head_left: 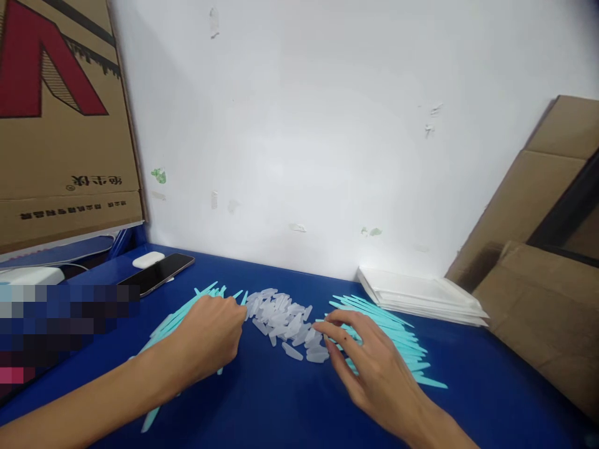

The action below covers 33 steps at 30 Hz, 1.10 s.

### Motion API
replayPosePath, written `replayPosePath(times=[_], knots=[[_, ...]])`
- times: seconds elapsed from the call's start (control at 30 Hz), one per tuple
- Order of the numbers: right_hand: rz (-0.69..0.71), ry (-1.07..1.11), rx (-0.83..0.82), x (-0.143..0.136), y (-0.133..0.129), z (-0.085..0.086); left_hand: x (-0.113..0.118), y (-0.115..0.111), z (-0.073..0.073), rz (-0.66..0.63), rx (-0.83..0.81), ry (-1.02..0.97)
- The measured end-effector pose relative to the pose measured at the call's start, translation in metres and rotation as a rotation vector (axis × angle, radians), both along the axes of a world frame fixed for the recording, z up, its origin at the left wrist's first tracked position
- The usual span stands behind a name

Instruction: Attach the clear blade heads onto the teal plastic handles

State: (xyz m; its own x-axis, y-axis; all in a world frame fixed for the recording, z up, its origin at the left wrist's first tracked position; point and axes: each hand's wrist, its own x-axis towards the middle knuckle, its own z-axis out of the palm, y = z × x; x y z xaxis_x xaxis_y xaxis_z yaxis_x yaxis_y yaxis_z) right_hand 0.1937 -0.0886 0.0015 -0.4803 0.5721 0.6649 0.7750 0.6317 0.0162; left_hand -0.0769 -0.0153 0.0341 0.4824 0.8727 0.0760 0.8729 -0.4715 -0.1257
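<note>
My left hand [213,330] is closed like a fist over a pile of slim, tapered turquoise sticks [173,324]. The tip of a turquoise stick [244,298] pokes up beside its fingers, which mostly hide what they grip. At the centre lies a heap of small translucent white sleeve-like pieces [281,315]. My right hand [360,355] reaches the heap's right edge, thumb and forefinger slightly apart, with nothing plainly between them. Under and behind that hand spreads a second pile of turquoise sticks [393,333].
A stack of flat white trays or sheets [421,296] lies against the white wall. Cardboard [543,299] leans at the right; a large carton [65,149] stands at the left. A dark phone [161,273] and a white rounded case [148,259] rest on the blue table [266,411].
</note>
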Motion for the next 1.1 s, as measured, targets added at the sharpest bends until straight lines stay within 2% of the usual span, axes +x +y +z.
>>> replayPosePath(times=[0.13,0.3,0.37,0.57,0.93,1.1], knots=[[0.015,-0.002,-0.008,-0.001,0.0,0.0,0.0,0.003,0.004,0.063,0.019,0.146],[0.033,0.007,-0.023,-0.002,-0.001,-0.001,-0.014,0.012,0.013,0.328,0.006,0.175],[0.04,0.012,-0.03,-0.002,-0.002,-0.002,-0.02,0.016,0.015,0.375,-0.032,0.183],[0.055,0.004,-0.062,-0.002,-0.002,-0.002,-0.023,0.025,0.011,0.336,-0.061,0.155],[0.065,-0.025,-0.098,-0.003,-0.004,-0.001,-0.018,0.018,-0.005,0.319,-0.035,0.142],[0.071,-0.033,-0.094,-0.004,-0.003,-0.001,-0.02,0.019,-0.016,0.21,-0.001,0.077]])
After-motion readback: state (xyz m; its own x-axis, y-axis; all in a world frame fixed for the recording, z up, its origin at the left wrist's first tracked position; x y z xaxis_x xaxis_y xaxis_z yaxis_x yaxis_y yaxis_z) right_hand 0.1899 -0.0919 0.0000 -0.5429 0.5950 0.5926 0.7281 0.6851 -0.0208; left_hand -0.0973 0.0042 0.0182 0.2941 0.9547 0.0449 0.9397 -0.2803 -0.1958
